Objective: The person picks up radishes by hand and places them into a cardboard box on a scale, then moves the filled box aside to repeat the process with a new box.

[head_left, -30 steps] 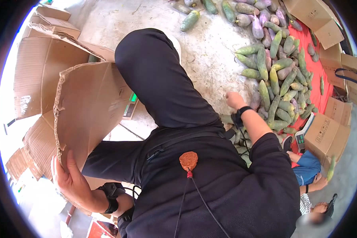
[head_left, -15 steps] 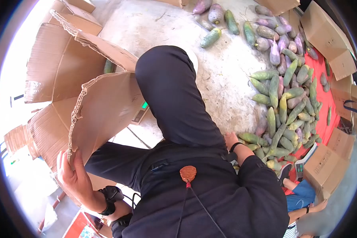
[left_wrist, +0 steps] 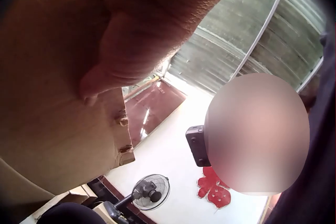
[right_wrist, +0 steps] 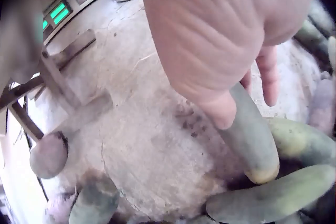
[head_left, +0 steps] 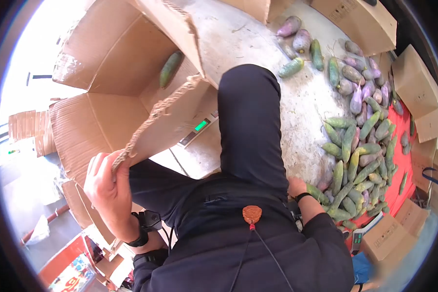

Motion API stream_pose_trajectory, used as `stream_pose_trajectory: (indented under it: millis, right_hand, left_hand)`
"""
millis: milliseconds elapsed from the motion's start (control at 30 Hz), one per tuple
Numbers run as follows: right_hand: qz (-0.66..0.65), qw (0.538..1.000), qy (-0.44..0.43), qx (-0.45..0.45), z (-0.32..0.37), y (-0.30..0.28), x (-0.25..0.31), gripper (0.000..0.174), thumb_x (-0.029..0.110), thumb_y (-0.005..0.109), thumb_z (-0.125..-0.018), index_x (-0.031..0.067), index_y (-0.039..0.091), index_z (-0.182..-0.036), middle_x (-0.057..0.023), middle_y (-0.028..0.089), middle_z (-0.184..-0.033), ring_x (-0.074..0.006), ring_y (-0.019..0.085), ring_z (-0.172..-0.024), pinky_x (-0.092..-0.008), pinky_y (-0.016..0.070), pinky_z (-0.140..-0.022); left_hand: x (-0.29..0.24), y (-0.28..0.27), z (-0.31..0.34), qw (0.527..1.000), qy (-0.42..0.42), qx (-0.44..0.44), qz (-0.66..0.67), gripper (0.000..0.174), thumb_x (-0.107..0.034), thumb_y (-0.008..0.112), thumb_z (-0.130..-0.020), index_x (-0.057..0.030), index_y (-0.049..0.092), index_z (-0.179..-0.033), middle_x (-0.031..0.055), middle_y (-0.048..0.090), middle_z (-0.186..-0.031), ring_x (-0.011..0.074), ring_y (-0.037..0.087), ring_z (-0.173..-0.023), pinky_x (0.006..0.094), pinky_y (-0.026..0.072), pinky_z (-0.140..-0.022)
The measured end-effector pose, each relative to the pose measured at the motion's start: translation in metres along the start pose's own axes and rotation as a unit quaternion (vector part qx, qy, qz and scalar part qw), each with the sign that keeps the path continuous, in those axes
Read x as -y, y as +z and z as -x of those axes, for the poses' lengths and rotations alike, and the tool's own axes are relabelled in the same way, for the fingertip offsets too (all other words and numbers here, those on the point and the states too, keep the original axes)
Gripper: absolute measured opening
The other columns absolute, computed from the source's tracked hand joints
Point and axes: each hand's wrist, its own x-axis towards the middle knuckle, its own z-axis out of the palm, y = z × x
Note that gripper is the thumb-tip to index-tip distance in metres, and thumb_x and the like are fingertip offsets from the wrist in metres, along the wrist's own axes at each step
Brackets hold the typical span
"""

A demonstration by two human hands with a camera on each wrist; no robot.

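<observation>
On pale floor (head_left: 301, 107), at near edge of vegetable pile (head_left: 365, 160), right hand (right_wrist: 215, 35) has come down and grips green gourd (right_wrist: 252, 134), thumb and fingers round it; work seems at picking-up stage. Left hand (head_left: 107, 190) pinches torn rim of large carton (head_left: 97, 53); single gourd (head_left: 170, 69) visible inside. Smaller carton (head_left: 384, 238): contents hidden.

The flap (head_left: 175, 124) gripped by the left hand (head_left: 109, 192) was brown corrugated cardboard, matt and smooth-faced, with a rough, ragged edge. The green vegetable (right_wrist: 249, 134) held in the right hand (right_wrist: 226, 35) had smooth, dull skin. Between the hands, the trousers (head_left: 250, 126) were matt black cloth; ahead of the right hand, the floor (head_left: 301, 121) appeared matt, mottled and rough.
</observation>
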Motion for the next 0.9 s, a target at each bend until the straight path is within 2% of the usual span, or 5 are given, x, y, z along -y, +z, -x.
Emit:
stream_pose_trajectory:
  millis: [267,467,733,867,900]
  right_hand:
    - [-0.253,0.923,0.044,-0.286,-0.016,-0.103,-0.027,0.030,0.000,0.062,-0.070,0.0039,0.051,-0.098,-0.0223,0.059,-0.096,-0.0391,0.057,-0.094,-0.0415,0.0460,-0.080]
    - [-0.381,0.751,-0.113,-0.528,0.019,-0.287,0.032,0.035,-0.003,0.065,-0.071,0.0010,0.051,-0.104,-0.0095,0.056,-0.100,-0.0187,0.054,-0.097,-0.0316,0.0430,-0.086]
    - [-0.444,0.485,-0.513,-0.552,0.148,-0.460,0.178,0.038,-0.007,0.064,-0.080,0.0018,0.046,-0.113,-0.0193,0.054,-0.119,-0.0227,0.055,-0.106,-0.0328,0.0429,-0.094]
    - [-0.381,0.493,-0.646,-0.440,0.143,-0.483,0.240,0.067,0.004,0.072,-0.077,0.0073,0.036,-0.134,-0.0086,0.054,-0.121,-0.0241,0.055,-0.110,-0.0358,0.0420,-0.099]
    - [-0.331,0.546,-0.613,-0.465,0.151,-0.480,0.253,0.052,0.002,0.069,-0.075,0.0061,0.044,-0.120,-0.0112,0.057,-0.108,-0.0243,0.058,-0.099,-0.0337,0.0456,-0.088]
  left_hand:
    - [0.005,0.000,0.004,0.999,0.020,-0.021,-0.024,0.012,-0.009,0.069,-0.071,-0.0051,0.064,-0.081,0.0073,0.056,-0.071,0.0253,0.057,-0.068,0.0330,0.0443,-0.059]
    - [0.007,-0.002,0.008,0.998,0.041,-0.031,-0.021,0.017,-0.008,0.070,-0.067,-0.0068,0.063,-0.083,0.0053,0.054,-0.070,0.0236,0.055,-0.066,0.0323,0.0437,-0.058]
    - [0.005,-0.002,0.010,0.998,0.038,-0.028,-0.035,0.020,-0.006,0.069,-0.065,-0.0065,0.063,-0.084,0.0057,0.055,-0.072,0.0239,0.056,-0.069,0.0334,0.0448,-0.061]
    - [0.003,-0.002,0.011,0.998,0.050,-0.024,-0.031,0.018,-0.006,0.068,-0.067,-0.0059,0.063,-0.084,0.0064,0.056,-0.073,0.0248,0.057,-0.070,0.0345,0.0451,-0.061]
    - [0.003,-0.001,0.011,0.998,0.040,-0.025,-0.034,0.016,-0.006,0.067,-0.068,-0.0055,0.063,-0.084,0.0070,0.056,-0.073,0.0255,0.057,-0.071,0.0350,0.0452,-0.062]
